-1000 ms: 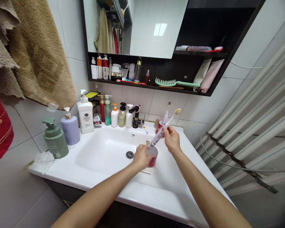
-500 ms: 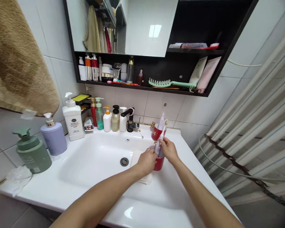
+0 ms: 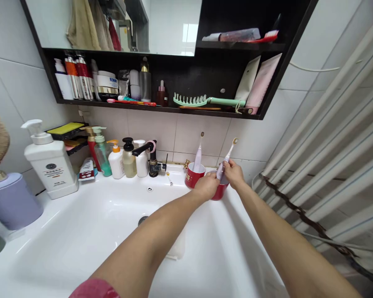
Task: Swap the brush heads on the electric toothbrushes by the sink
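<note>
Light is bright and soft — glare whitens the mirror point(image 3: 170, 27) — with stretched edges.

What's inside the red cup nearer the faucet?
A pale lilac toothbrush stands in that red cup, head up. Its lower end and the cup's bottom are hidden behind the cup's front wall.

Pinkish-red cloth sleeve point(image 3: 95, 289) on bare, smooth L arm point(image 3: 161, 227), only its rounded edge visible at btm L of view; weave too blurry to ID. Below sleeve, L arm bare, narrowing twd wrist; L hand point(image 3: 209, 185) ungloved. R arm point(image 3: 276, 215) bare thru whole vis. length, also tapering; R hand point(image 3: 234, 176) likewise ungloved.
</note>
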`<state>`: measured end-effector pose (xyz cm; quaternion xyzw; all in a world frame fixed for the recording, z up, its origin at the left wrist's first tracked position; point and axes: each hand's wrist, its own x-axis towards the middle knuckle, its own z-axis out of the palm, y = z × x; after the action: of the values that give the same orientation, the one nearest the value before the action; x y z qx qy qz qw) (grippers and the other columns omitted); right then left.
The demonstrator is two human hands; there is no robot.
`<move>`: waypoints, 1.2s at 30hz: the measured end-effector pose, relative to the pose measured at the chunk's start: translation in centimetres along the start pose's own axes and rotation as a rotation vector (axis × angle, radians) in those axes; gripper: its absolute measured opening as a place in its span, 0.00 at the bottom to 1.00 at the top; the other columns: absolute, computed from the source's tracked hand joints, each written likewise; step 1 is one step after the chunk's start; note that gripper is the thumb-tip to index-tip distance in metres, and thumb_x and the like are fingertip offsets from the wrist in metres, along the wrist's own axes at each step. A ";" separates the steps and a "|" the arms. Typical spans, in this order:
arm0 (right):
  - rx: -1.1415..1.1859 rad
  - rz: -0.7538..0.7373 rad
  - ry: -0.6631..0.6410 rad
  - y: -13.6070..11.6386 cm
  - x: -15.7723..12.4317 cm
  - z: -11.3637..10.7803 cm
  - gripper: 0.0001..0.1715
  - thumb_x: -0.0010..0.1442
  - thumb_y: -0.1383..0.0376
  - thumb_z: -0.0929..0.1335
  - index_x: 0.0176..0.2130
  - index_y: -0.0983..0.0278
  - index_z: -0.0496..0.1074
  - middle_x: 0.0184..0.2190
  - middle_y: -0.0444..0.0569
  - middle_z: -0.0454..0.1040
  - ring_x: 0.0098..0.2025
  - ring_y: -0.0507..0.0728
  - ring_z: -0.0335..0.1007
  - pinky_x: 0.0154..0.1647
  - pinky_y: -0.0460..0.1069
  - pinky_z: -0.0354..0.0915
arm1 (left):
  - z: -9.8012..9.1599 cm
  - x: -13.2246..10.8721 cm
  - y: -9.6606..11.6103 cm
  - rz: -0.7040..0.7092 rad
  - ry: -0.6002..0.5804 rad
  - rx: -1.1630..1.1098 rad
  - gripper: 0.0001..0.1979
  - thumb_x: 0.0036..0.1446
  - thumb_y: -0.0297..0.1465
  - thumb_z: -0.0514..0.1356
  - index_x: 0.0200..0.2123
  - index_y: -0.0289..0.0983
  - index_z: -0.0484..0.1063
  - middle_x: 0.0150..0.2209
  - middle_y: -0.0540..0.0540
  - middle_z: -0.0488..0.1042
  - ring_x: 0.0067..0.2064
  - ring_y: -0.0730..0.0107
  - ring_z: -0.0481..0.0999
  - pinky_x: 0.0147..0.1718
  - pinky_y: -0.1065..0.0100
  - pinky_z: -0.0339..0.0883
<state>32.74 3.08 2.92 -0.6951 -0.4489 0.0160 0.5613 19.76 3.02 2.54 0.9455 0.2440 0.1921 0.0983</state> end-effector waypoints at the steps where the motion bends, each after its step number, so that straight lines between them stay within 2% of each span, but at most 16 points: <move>1: -0.012 0.008 0.001 0.2 0.6 0.3 0.17 0.45 0.58 0.56 0.26 0.66 0.65 0.18 0.45 0.65 0.19 0.50 0.57 0.20 0.45 0.54 | 0.2 0.5 -0.3 -0.001 0.003 0.008 0.12 0.47 0.25 0.45 0.33 0.33 0.64 0.36 0.44 0.61 0.41 0.65 0.59 0.33 0.69 0.58; 6: -0.051 0.029 -0.046 0.6 2.5 1.5 0.17 0.45 0.59 0.56 0.27 0.66 0.66 0.20 0.46 0.66 0.21 0.50 0.58 0.22 0.45 0.54 | 0.7 1.9 -1.0 -0.004 0.046 0.034 0.12 0.48 0.26 0.44 0.34 0.34 0.63 0.38 0.44 0.61 0.43 0.66 0.58 0.37 0.67 0.56; 9: -0.064 0.040 -0.084 0.7 2.6 1.7 0.18 0.45 0.59 0.56 0.30 0.66 0.67 0.21 0.47 0.68 0.21 0.50 0.60 0.23 0.45 0.56 | 0.1 1.4 -1.9 -0.021 0.136 0.044 0.13 0.47 0.27 0.46 0.39 0.35 0.60 0.44 0.44 0.56 0.48 0.67 0.51 0.46 0.64 0.48; 11: -0.081 0.047 -0.084 0.6 2.4 1.4 0.19 0.46 0.58 0.57 0.33 0.66 0.67 0.23 0.47 0.69 0.23 0.51 0.62 0.25 0.45 0.56 | -0.4 0.9 -2.9 -0.106 0.203 0.037 0.16 0.45 0.29 0.50 0.41 0.35 0.58 0.48 0.44 0.51 0.50 0.65 0.47 0.48 0.63 0.42; 14: -0.127 0.064 -0.042 -0.3 1.8 0.6 0.22 0.45 0.58 0.57 0.37 0.67 0.66 0.26 0.50 0.70 0.27 0.54 0.63 0.29 0.48 0.57 | -1.0 0.0 -4.6 -0.240 0.208 0.006 0.13 0.42 0.28 0.52 0.35 0.33 0.64 0.47 0.41 0.53 0.50 0.61 0.48 0.47 0.62 0.46; 17: -0.178 0.056 0.060 -2.4 0.5 -0.3 0.25 0.45 0.59 0.57 0.40 0.71 0.63 0.32 0.57 0.68 0.33 0.58 0.63 0.35 0.52 0.55 | -1.3 -1.4 -5.2 -0.243 0.176 -0.020 0.08 0.41 0.25 0.52 0.29 0.32 0.67 0.46 0.42 0.55 0.49 0.63 0.51 0.43 0.67 0.53; 19: -0.179 -0.011 0.115 -4.0 -1.2 -0.3 0.26 0.46 0.59 0.57 0.41 0.71 0.62 0.36 0.59 0.66 0.35 0.58 0.62 0.38 0.52 0.54 | -1.3 -3.1 -4.9 -0.223 0.173 -0.031 0.09 0.41 0.25 0.51 0.29 0.33 0.67 0.47 0.44 0.55 0.49 0.65 0.50 0.43 0.69 0.53; 21: -0.153 -0.089 0.087 -5.3 -3.5 0.5 0.25 0.45 0.58 0.58 0.41 0.69 0.63 0.36 0.56 0.67 0.34 0.56 0.62 0.37 0.50 0.55 | -1.2 -5.6 -4.1 -0.207 0.171 -0.038 0.09 0.42 0.25 0.51 0.29 0.33 0.67 0.48 0.45 0.54 0.50 0.66 0.49 0.44 0.69 0.52; 23: -0.102 -0.108 -0.035 -6.0 -6.3 1.9 0.24 0.44 0.57 0.59 0.40 0.68 0.63 0.32 0.53 0.69 0.31 0.54 0.63 0.34 0.48 0.57 | -0.9 -8.7 -3.3 -0.203 0.161 -0.040 0.09 0.41 0.26 0.52 0.29 0.33 0.68 0.48 0.45 0.54 0.50 0.67 0.48 0.45 0.70 0.51; 25: -0.019 -0.054 -0.207 -6.2 -9.1 3.6 0.24 0.43 0.58 0.60 0.39 0.68 0.63 0.28 0.50 0.70 0.28 0.53 0.64 0.31 0.47 0.59 | -0.5 -12.0 -2.6 -0.214 0.140 -0.042 0.09 0.41 0.25 0.52 0.29 0.33 0.68 0.48 0.45 0.55 0.50 0.67 0.49 0.46 0.69 0.51; 28: 0.050 0.020 -0.349 -6.4 -12.6 5.6 0.15 0.42 0.63 0.61 0.32 0.66 0.67 0.25 0.48 0.70 0.26 0.53 0.64 0.29 0.47 0.59 | 0.0 -16.1 -1.9 -0.281 0.086 -0.068 0.10 0.41 0.25 0.51 0.30 0.34 0.68 0.49 0.45 0.54 0.51 0.66 0.49 0.45 0.68 0.51; 31: 0.055 0.019 -0.341 -7.0 -14.9 6.1 0.10 0.41 0.64 0.60 0.26 0.64 0.67 0.22 0.46 0.70 0.26 0.53 0.64 0.28 0.47 0.59 | 0.1 -18.7 -1.4 -0.356 0.069 -0.104 0.11 0.41 0.25 0.51 0.31 0.35 0.67 0.50 0.47 0.52 0.52 0.66 0.47 0.46 0.67 0.51; 36: 0.073 -0.023 -0.269 -9.5 -15.8 4.8 0.12 0.42 0.63 0.59 0.29 0.64 0.65 0.26 0.47 0.69 0.29 0.54 0.63 0.32 0.49 0.58 | 0.3 -20.3 -0.8 -0.406 0.078 -0.184 0.15 0.39 0.23 0.51 0.35 0.36 0.65 0.50 0.47 0.52 0.51 0.66 0.48 0.43 0.66 0.53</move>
<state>15.04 -3.72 1.15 -0.6605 -0.5272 0.1188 0.5212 3.13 -6.52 -4.33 0.8559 0.4144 0.2263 0.2111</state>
